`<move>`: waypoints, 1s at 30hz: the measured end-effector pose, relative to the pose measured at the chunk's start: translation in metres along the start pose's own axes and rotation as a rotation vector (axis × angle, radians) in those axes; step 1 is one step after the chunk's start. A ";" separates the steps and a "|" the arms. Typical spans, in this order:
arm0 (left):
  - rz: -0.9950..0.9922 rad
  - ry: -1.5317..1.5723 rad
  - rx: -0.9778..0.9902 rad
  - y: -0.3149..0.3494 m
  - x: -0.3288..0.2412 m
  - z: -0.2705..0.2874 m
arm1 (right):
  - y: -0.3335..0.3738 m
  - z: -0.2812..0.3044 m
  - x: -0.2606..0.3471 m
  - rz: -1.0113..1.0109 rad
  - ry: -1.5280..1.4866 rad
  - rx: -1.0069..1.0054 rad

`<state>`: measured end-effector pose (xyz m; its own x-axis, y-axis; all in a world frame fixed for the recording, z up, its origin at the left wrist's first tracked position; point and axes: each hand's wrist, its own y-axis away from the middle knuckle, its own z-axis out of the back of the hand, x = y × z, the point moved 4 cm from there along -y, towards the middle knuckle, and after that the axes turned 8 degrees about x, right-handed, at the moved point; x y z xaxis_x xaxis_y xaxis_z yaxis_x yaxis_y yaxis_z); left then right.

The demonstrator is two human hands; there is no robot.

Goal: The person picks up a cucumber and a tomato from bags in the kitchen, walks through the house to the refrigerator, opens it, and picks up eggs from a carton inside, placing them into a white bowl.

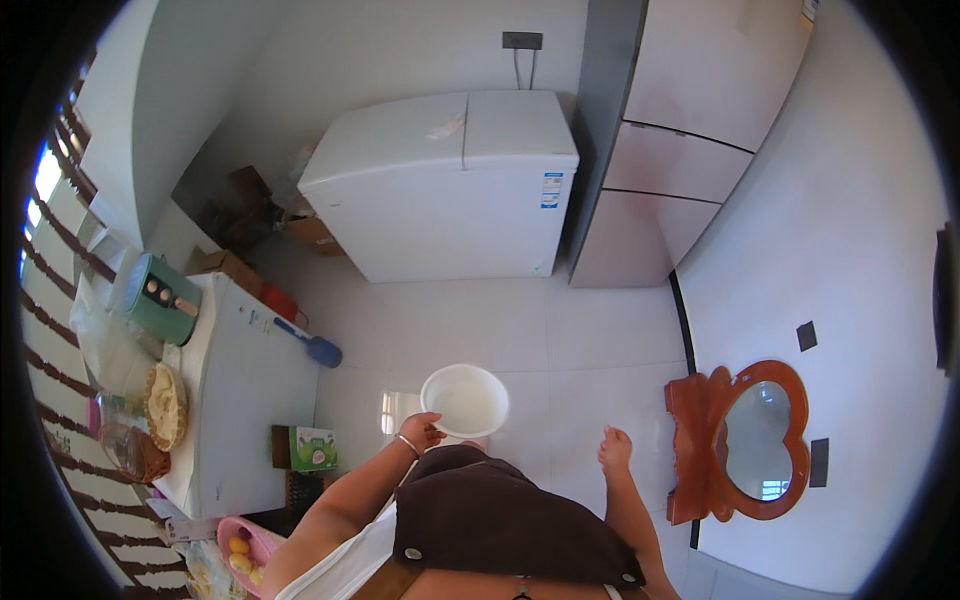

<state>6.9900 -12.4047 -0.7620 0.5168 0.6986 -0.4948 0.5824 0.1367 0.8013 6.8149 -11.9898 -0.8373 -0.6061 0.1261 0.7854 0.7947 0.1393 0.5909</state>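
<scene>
While standing on the tiled floor (590, 340), left hand (422, 430) grips the white basin (465, 400) by its rim. Right hand (614, 449) hangs loosely curled, holding nothing.

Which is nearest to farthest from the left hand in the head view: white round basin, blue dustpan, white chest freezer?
1. White round basin: held at its rim by the left hand.
2. Blue dustpan: on the floor, to the person's left.
3. White chest freezer: ahead, against the far wall.

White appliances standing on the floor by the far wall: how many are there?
2: a chest freezer in the middle against the wall, and a tall fridge right beside it. Others may be hidden out of view.
</scene>
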 end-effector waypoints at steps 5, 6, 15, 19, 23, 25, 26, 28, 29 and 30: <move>-0.003 0.009 -0.034 -0.062 -0.051 -0.026 | -0.065 -0.092 0.151 0.234 0.140 0.066; -0.013 0.022 -0.026 -0.078 -0.065 -0.035 | -0.082 -0.101 0.183 0.314 0.216 0.055; -0.036 0.080 0.057 -0.213 -0.178 -0.160 | -0.181 -0.132 0.413 0.758 0.914 0.007; 0.011 -0.001 0.065 -0.241 -0.211 -0.221 | -0.207 -0.181 0.510 1.022 1.091 0.132; -0.078 -0.089 0.077 -0.247 -0.248 -0.296 | -0.258 -0.210 0.607 1.400 1.431 0.160; -0.081 0.007 0.063 -0.259 -0.245 -0.310 | -0.255 -0.240 0.653 1.556 1.579 0.134; -0.106 0.064 0.033 -0.259 -0.244 -0.314 | -0.260 -0.252 0.670 1.649 1.622 0.078; -0.152 0.150 -0.014 -0.256 -0.246 -0.336 | -0.254 -0.283 0.708 1.924 1.659 0.054; -0.169 0.213 -0.038 -0.257 -0.239 -0.345 | -0.252 -0.292 0.723 2.058 1.670 0.025; -0.169 0.268 -0.054 -0.257 -0.233 -0.353 | -0.262 -0.299 0.739 2.029 1.691 0.024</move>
<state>6.4981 -12.3546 -0.7334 0.2276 0.8218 -0.5223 0.6080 0.2991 0.7355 6.1690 -12.2269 -0.3568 0.8434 -0.3463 -0.4108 0.0984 0.8512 -0.5155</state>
